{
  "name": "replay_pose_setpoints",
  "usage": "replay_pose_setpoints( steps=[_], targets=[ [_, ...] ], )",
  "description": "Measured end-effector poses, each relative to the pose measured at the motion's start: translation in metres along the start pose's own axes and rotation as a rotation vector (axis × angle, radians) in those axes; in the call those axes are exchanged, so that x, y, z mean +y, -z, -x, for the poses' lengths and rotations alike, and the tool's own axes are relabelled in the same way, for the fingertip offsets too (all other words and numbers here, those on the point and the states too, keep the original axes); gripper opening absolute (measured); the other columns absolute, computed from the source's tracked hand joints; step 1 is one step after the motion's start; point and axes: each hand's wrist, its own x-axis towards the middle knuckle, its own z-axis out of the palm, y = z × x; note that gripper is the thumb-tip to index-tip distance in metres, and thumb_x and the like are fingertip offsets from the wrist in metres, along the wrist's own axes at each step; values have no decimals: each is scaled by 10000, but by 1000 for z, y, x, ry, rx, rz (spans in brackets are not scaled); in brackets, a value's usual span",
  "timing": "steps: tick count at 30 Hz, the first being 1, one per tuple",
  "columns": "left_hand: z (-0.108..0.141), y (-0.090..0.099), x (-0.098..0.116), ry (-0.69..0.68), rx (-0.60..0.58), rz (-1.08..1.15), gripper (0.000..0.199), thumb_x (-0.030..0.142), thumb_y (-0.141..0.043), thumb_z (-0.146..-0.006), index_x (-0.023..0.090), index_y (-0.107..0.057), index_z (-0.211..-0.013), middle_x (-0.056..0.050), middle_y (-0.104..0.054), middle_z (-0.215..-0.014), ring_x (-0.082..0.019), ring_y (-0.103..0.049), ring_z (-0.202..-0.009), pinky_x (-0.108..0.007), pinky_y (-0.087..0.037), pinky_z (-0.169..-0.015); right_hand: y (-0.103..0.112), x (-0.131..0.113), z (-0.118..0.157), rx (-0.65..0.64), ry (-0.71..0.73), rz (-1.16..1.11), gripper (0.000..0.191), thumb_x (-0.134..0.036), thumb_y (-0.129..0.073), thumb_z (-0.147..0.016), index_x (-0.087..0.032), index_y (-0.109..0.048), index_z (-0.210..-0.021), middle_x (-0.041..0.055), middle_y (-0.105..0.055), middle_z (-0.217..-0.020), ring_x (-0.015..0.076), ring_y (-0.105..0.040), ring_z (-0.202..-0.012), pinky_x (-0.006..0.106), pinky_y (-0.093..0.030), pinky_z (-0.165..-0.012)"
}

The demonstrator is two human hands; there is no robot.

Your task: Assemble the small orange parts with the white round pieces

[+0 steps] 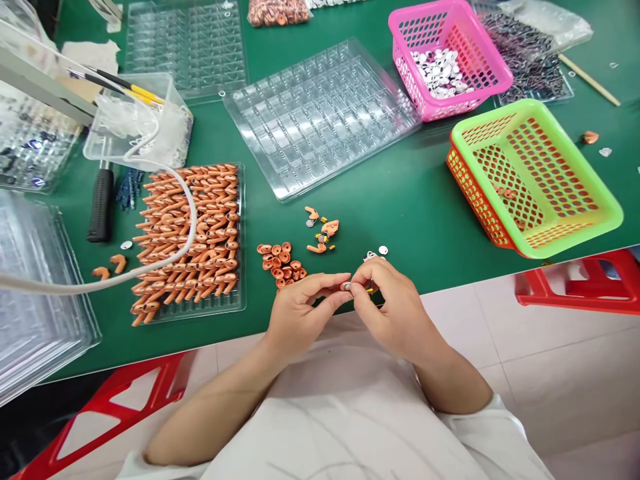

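Note:
Both hands meet at the table's front edge around a small round silvery piece (346,286). My left hand (305,308) pinches it from one side with thumb and forefinger. My right hand (393,303) is closed on its other side, with a bit of yellow showing under the fingers. Just left of them lies a cluster of orange earbud shell caps (283,261), partly behind my left hand. Farther back are a few opened orange earbud shells (329,228) with small yellow parts. A white disc (383,250) lies beyond my right hand.
Orange earbud stems fill a clear tray (242,267) at left, crossed by a white cable (193,207). Another clear moulded tray (320,120) lies at the back. A pink basket (430,107) of white pieces and a green basket (590,220) stand right. Red stools (590,283) are below.

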Motion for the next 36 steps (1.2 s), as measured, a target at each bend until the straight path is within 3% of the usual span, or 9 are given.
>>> replay_pose_setpoints(
  steps=[4, 11, 25, 36],
  targets=[
    [-1, 2, -5, 5, -53, 12, 189, 205, -733, -827, 203, -763, -1014, -26, -778, -925, -154, -734, -796, -225, -593, -722, 10, 1, -4, -101, 2, 26, 135, -122, -506, -897, -209, -498, -794, 0, -560, -786, 146, -521, -720, 291, -412, -660],
    [-4, 5, -5, -153, -91, -105, 204, 171, -712, -848, 184, -754, -1048, -27, -749, -851, -121, -681, -727, -200, -531, -657, 16, 1, -9, -180, -37, 62, 132, -150, -504, -915, -200, -512, -794, -6, -552, -780, 138, -510, -714, 283, -386, -639],
    [-4, 5, -6, -375, -67, -194, 221, 92, -689, -850, 129, -726, -1064, -50, -737, -814, -122, -651, -717, -218, -520, -650, 14, -1, -7, -173, -147, -16, 105, -191, -545, -912, -212, -537, -809, -36, -616, -763, 107, -543, -664, 245, -408, -591],
    [0, 7, 0, -531, -43, -176, 322, 45, -655, -857, 202, -689, -1136, -34, -749, -861, -127, -657, -765, -241, -541, -698, 19, -7, -3, -190, -156, -40, 107, -195, -550, -915, -217, -574, -813, -40, -635, -751, 91, -552, -669, 188, -376, -490]
  ],
)
